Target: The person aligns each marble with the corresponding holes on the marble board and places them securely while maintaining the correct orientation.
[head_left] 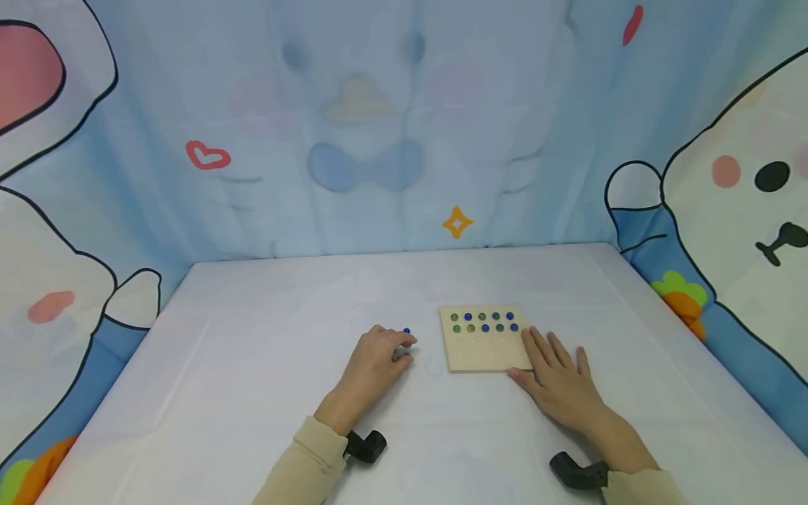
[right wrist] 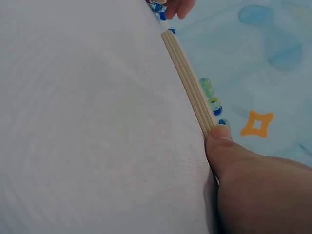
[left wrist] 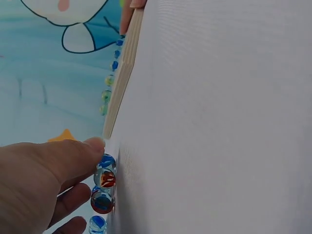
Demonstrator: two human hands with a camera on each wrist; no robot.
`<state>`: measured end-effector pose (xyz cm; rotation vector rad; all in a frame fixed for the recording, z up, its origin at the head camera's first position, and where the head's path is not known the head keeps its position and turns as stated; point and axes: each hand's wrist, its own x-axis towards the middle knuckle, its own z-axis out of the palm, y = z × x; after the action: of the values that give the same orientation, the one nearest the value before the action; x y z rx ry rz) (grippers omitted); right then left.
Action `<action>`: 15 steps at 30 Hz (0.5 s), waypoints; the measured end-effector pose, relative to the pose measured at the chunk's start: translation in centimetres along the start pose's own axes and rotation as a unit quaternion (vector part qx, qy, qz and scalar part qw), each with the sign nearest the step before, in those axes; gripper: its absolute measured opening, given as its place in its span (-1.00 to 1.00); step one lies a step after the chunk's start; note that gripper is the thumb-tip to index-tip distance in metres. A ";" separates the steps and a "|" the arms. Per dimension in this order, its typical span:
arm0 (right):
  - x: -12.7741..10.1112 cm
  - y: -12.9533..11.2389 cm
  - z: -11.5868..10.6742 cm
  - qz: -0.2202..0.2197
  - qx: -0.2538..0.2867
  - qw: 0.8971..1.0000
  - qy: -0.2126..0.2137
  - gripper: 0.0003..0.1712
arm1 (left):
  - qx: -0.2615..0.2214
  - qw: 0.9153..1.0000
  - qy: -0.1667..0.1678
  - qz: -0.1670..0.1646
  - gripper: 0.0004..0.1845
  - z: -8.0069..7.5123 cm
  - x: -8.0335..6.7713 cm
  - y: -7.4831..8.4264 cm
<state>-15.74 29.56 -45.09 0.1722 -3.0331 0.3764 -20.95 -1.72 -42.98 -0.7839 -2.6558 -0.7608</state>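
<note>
My left hand (head_left: 374,358) is on the white table left of the board, its fingers bent loosely and the thumb apart from them. A blue marble (head_left: 407,330) shows just past its fingertips. In the left wrist view several glass marbles, among them one with a red swirl (left wrist: 107,179), lie beside the thumb and fingers. The square wooden board (head_left: 480,358) carries two rows of green and blue marbles (head_left: 485,328) along its far side. With fingers spread, my right hand (head_left: 562,386) rests against the board's right side, its thumb (right wrist: 223,141) at the near corner.
A white cloth covers the table (head_left: 252,393). Behind it hangs a blue curtain (head_left: 379,210) with cartoon animals, meeting the table's back edge. Each wrist wears a black camera mount, one on the left (head_left: 367,447) and one on the right (head_left: 577,472).
</note>
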 end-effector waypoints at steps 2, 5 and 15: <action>0.0 0.0 0.1 0.000 -0.003 1.000 -0.001 0.01 | 0.006 1.000 -0.002 0.003 -0.77 0.0 0.0 -0.1; 0.1 0.0 0.1 0.000 -0.005 1.000 0.003 0.01 | 0.014 1.000 -0.005 0.005 -0.77 0.0 0.0 -0.1; -0.2 0.0 0.1 0.000 -0.008 1.000 0.006 0.00 | 0.014 1.000 -0.009 0.003 -0.80 0.2 0.2 0.1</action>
<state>-15.59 29.50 -45.24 0.1677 -3.0243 0.3527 -21.08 -1.45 -43.01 -0.7958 -2.6726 -0.7175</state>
